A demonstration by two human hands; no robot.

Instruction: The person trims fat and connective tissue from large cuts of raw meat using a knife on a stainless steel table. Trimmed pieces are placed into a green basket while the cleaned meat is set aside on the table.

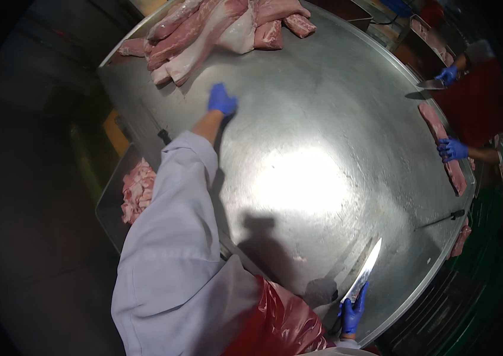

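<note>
My left hand (221, 101), in a blue glove, is stretched out over the metal table (299, 113), just short of a pile of long pale-pink meat strips (204, 35). Its fingers are smeared by motion, and no held thing shows. Near the table's front edge, my right hand (353, 311), also blue-gloved, is closed round the handle of a knife (365, 270). The long bright blade points away from me, tilted to the right. The knife's handle is mostly hidden by the hand.
A bin of meat trimmings (138, 191) stands left of my arm. A dark-handled tool (164, 136) lies at the left edge, another (457, 214) at the right. Across the right edge, a co-worker's gloved hands (452, 149) hold a meat strip (435, 121) and a knife (431, 85).
</note>
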